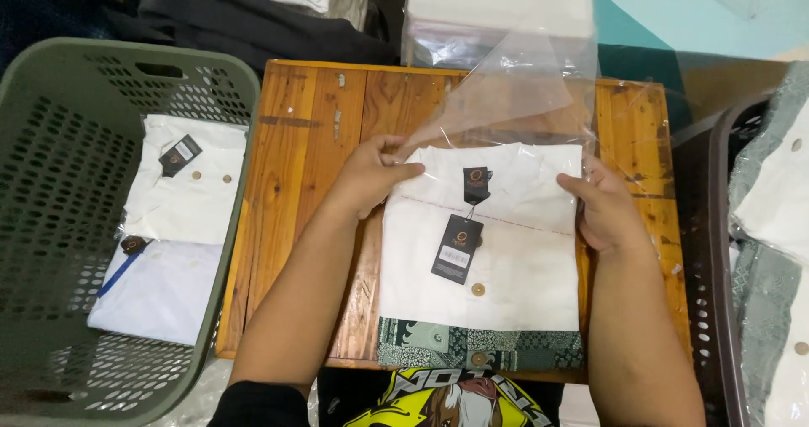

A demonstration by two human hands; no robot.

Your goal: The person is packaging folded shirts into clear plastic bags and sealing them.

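Folded white shirt (506, 250) with dark hang tags (459, 246) and a patterned green hem lies on the wooden table (312, 141), mostly inside a clear plastic bag (514, 82). Bag mouth at the table's far side looks open, flap standing up unsealed, so bagging seems nearly done and closing remains. Left hand (371, 174) pinches shirt collar corner and plastic; right hand (602, 212) grips the opposite edge, fingers curled. Left of the table, green basket (50, 141) holds two bagged shirts (181, 225). Right of it, dark basket (704, 225) with more garments.
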